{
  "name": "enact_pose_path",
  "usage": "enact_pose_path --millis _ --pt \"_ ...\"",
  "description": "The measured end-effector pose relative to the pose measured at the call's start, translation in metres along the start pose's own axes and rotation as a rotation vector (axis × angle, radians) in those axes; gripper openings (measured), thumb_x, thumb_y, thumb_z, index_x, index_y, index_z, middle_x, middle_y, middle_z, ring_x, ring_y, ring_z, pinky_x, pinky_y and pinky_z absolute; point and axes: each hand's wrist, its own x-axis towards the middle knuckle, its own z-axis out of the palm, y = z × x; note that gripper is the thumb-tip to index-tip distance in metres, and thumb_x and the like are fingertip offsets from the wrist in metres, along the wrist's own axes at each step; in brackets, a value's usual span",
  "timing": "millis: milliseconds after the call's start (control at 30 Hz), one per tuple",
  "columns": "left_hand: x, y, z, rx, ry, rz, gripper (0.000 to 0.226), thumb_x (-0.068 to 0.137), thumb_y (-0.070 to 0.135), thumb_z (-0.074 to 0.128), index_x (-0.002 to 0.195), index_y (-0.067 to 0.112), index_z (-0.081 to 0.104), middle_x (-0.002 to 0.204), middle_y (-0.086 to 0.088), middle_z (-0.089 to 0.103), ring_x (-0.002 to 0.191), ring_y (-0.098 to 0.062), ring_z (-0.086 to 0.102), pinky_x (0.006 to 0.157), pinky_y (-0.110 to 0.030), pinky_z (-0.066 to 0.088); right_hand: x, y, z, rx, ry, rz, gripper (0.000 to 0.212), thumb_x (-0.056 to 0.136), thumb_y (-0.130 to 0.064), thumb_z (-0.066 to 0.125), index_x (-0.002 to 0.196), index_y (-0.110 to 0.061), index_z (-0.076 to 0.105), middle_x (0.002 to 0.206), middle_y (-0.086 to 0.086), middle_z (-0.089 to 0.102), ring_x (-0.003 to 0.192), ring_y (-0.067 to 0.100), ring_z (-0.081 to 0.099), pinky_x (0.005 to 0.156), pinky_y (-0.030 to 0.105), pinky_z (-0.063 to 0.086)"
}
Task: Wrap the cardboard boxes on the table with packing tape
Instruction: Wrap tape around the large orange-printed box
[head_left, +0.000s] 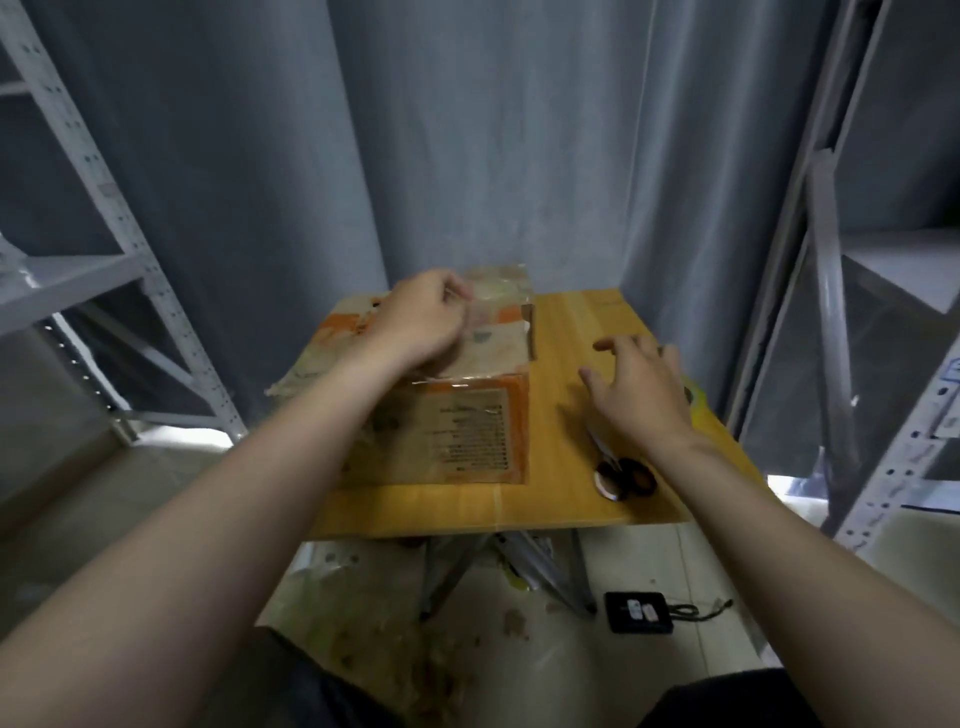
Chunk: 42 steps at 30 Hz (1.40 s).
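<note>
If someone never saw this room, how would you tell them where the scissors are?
Look at the wooden table in front of the grey curtain. On its right side, beside the cardboard box and near the front edge, lie the scissors. They alone have two black loop handles.

Cardboard box (467, 431): matt brown paperboard, worn and scuffed. Clear tape (501, 291) over it: glossy plastic film, wrinkled, catching light. Surface (571, 332): smooth wood grain, low sheen. Scissors (626, 475): glossy black plastic handles, metal blades. Curtain (467, 130): matt grey cloth. Shelving (156, 291): pale painted metal, perforated. Floor (675, 561): shiny pale tile.
</note>
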Motion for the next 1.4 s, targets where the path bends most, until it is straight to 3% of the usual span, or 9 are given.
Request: enact_pose_path --millis 100,267,467,767,900,1067,1167,1300,1400 --pt "-0.007 -0.023 -0.010 0.242 -0.009 -0.008 0.017 0.095 0.021 0.053 0.101 0.027 0.068 0.119 -0.004 0.073 0.113 -0.031 0.065 0.098 -0.039 0.052 0.012 -0.056 -0.005 0.124 0.038 -0.149 0.038 0.102 -0.044 0.057 0.129 -0.018 0.064 0.133 0.013 0.058 0.130 0.038 0.043 0.110 0.043 0.035" --pt "-0.014 -0.034 -0.007 0.279 0.009 0.002 0.031 0.098 0.019 0.045 0.119 0.026 0.068 0.133 -0.007 0.067 0.128 -0.034 0.055 0.108 -0.050 0.045 0.036 -0.133 0.002 0.069 -0.063 -0.338 0.042 0.106 -0.047 0.042 0.134 -0.020 0.057 0.141 0.012 0.050 0.134 0.036 0.039 0.112 0.048 0.035" --pt "-0.002 -0.042 -0.006 0.328 -0.073 -0.040 0.025 0.101 0.030 0.044 0.121 0.033 0.060 0.139 -0.002 0.060 0.134 -0.035 0.046 0.111 -0.053 0.038 0.046 -0.148 0.029 -0.243 -0.291 -0.273 0.062 0.106 -0.057 0.025 0.152 -0.018 0.038 0.162 0.015 0.029 0.151 0.039 0.020 0.125 0.060 0.008" --pt "0.085 -0.055 0.004 0.498 -0.204 -0.076 0.054 0.105 0.032 0.038 0.158 0.021 0.034 0.160 -0.013 0.039 0.147 -0.039 0.035 0.121 -0.053 0.024 0.046 -0.147 0.031 -0.294 -0.316 -0.304 0.063 0.107 -0.052 0.025 0.159 -0.016 0.026 0.168 0.015 0.021 0.155 0.038 0.014 0.125 0.063 0.003" --pt "0.093 -0.054 0.013 0.686 -0.344 -0.052 0.047 0.107 0.033 0.037 0.152 0.023 0.045 0.165 -0.009 0.028 0.148 -0.035 0.024 0.116 -0.065 0.022 0.050 -0.149 0.032 -0.354 -0.298 -0.303 0.065 0.104 -0.060 0.024 0.156 -0.021 0.032 0.167 0.012 0.025 0.154 0.037 0.018 0.122 0.066 0.009" --pt "0.098 -0.049 0.013 0.677 -0.340 -0.151 0.044 0.107 0.028 0.037 0.148 0.017 0.042 0.143 -0.011 0.037 0.134 -0.037 0.026 0.091 -0.072 0.030 0.062 -0.153 0.033 -0.441 -0.303 -0.349 0.062 0.101 -0.060 0.026 0.150 -0.024 0.040 0.159 0.009 0.037 0.147 0.034 0.029 0.116 0.065 0.022" --pt "0.104 -0.054 0.017 0.685 -0.298 -0.144 0.049 0.108 0.038 0.032 0.151 0.017 0.040 0.142 -0.010 0.038 0.134 -0.045 0.029 0.105 -0.071 0.028 0.075 -0.153 0.039 -0.450 -0.323 -0.303 0.059 0.104 -0.053 0.024 0.152 -0.021 0.039 0.159 0.009 0.037 0.149 0.032 0.029 0.118 0.066 0.020" --pt "0.110 -0.054 0.017 0.610 -0.254 -0.231 0.052 0.110 0.049 0.021 0.153 0.022 0.034 0.145 -0.007 0.035 0.134 -0.049 0.027 0.103 -0.077 0.030 0.095 -0.153 0.049 -0.498 -0.335 -0.219 0.064 0.105 -0.051 0.018 0.157 -0.019 0.035 0.163 0.012 0.034 0.153 0.033 0.025 0.120 0.068 0.013" --pt "0.116 -0.059 0.024 0.643 -0.240 -0.204 0.053 0.110 0.047 0.017 0.152 0.020 0.036 0.147 -0.008 0.036 0.138 -0.048 0.027 0.111 -0.070 0.030 0.112 -0.153 0.056 -0.515 -0.328 -0.169 0.068 0.106 -0.053 0.013 0.161 -0.016 0.030 0.167 0.013 0.029 0.155 0.034 0.023 0.120 0.070 0.010"
